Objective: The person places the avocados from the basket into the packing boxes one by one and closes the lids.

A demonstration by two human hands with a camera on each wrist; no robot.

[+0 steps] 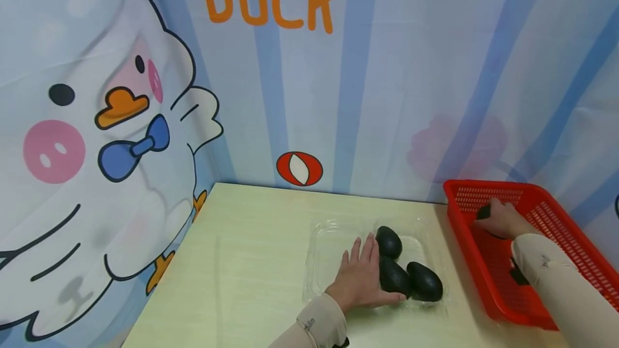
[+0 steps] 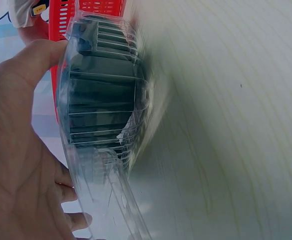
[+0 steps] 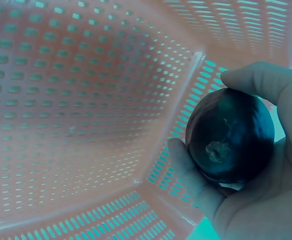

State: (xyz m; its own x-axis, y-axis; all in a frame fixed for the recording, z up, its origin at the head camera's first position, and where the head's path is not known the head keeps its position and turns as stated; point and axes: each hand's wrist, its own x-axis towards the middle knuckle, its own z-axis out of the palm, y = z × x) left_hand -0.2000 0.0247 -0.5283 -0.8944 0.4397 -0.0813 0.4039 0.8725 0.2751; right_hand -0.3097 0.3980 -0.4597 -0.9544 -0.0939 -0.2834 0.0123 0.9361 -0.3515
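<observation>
My right hand (image 1: 505, 223) is inside the red basket (image 1: 483, 284), gripping a dark avocado (image 3: 230, 135). In the right wrist view, thumb and fingers curl round its sides and the stem scar shows. On the table lies a clear plastic container (image 1: 323, 262) with three avocados in its right part: one at the back (image 1: 389, 242), one in the middle (image 1: 394, 277) and one at the front right (image 1: 425, 282). My left hand (image 1: 359, 278) rests over the container with spread fingers, beside the middle avocado. The left wrist view shows the thumb at the container's rim (image 2: 61, 100).
The basket stands at the table's right side, near the curtain, with perforated walls. Pale wood-look tabletop (image 1: 251, 262) extends left of the container. Behind the table hangs a blue striped curtain (image 1: 387, 95) with a duck print.
</observation>
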